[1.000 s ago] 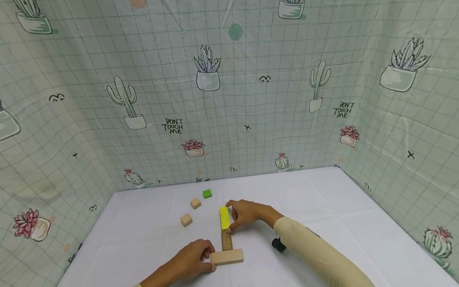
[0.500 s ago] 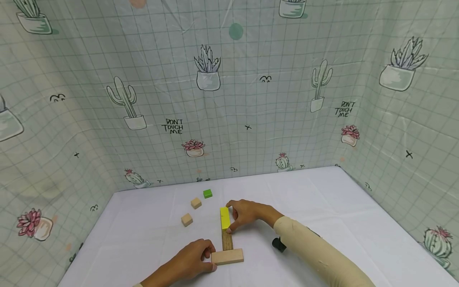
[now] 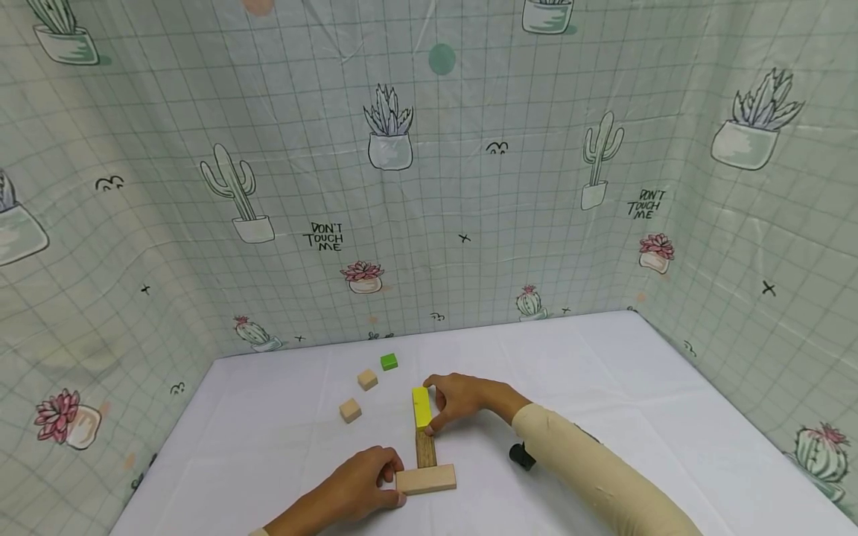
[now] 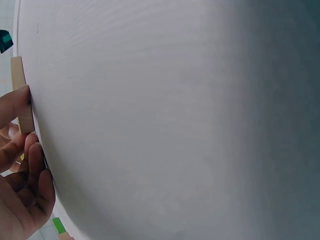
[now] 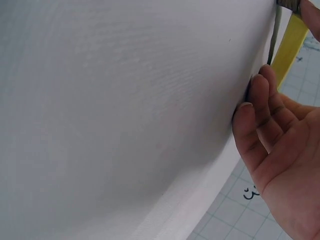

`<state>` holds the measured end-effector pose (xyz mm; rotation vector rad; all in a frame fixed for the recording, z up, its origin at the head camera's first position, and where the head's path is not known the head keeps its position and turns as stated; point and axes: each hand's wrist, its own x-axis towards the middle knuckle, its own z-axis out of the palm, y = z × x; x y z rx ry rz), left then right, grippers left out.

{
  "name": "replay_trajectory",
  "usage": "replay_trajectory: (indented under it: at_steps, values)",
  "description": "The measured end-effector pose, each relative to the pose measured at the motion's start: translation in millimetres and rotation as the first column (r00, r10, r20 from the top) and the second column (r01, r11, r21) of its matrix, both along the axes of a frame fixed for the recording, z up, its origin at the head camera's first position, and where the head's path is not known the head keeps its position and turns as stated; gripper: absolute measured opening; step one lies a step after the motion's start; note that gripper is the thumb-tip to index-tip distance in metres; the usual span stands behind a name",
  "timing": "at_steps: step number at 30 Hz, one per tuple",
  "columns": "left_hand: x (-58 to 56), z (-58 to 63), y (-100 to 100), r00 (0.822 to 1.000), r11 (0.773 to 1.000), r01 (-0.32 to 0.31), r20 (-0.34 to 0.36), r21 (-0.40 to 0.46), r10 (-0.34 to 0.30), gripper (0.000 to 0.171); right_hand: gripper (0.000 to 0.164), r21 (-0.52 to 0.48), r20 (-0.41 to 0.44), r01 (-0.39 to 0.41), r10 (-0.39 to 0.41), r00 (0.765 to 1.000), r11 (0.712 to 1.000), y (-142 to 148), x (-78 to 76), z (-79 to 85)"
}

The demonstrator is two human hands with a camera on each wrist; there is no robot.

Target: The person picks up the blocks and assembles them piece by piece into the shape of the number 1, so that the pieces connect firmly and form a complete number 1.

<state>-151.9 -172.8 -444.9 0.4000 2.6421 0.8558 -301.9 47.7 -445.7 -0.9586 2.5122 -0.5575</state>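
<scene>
From my station I saw the yellow rectangular block point(image 3: 421, 409) lying just left of the right hand point(image 3: 458, 400), which held it near its ends, long axis running near to far. The left hand point(image 3: 362, 480), farther off, gripped the left end of the pale wooden rectangular block point(image 3: 427, 479), lying crosswise nearer me.

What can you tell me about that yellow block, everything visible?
The yellow block is a bright, straight-edged bar, perhaps painted wood. It lies lengthwise, near to far, apparently on the white cloth, its near end at a brown block; whether they touch is unclear. The right hand's grip spans it lengthwise, thumb near, finger far.
</scene>
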Motion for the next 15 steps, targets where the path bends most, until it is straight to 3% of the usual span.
replay_trajectory:
  at_steps: [15]
  values:
    - [0.9, -5.3, 0.4, 1.0, 1.0, 0.001, -0.012, 0.006, -0.001, 0.028, 0.087, -0.006, -0.018, 0.0, 0.0, 1.0, 1.0, 0.6, 1.0, -4.4]
